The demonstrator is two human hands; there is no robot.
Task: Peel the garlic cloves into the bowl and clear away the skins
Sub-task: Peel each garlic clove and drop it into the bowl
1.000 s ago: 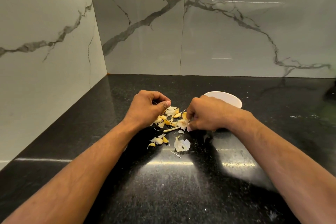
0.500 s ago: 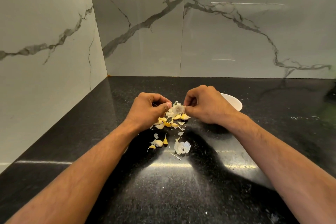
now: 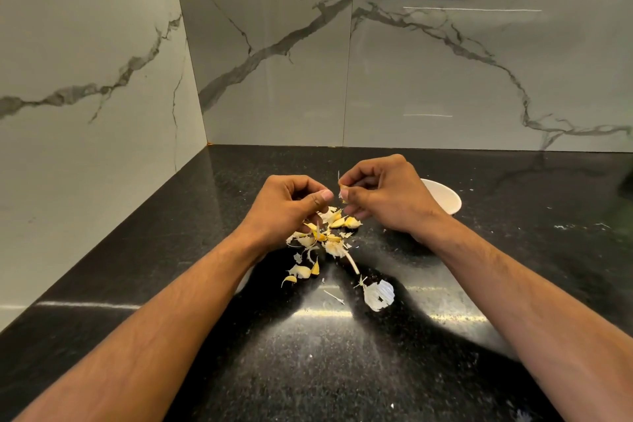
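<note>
Right hand (image 3: pixel 383 195) pinches what seems a small papery garlic clove (image 3: pixel 342 186) in a narrow grip; left hand (image 3: pixel 287 204) curled, apparently empty; round white bowl (image 3: pixel 445 197) behind, on the speckled black stone surface (image 3: pixel 342 370).

The worktop (image 3: pixel 342 370) is polished black speckled stone, glossy enough to throw back streaks of light. Behind it, the wall panels (image 3: pixel 428 79) look like smooth pale marble with grey veins and a soft sheen. On the worktop, the garlic skins (image 3: pixel 378 295) are thin, dry and papery. The bowl (image 3: pixel 445 199), right of the skins, is plain smooth white.
</note>
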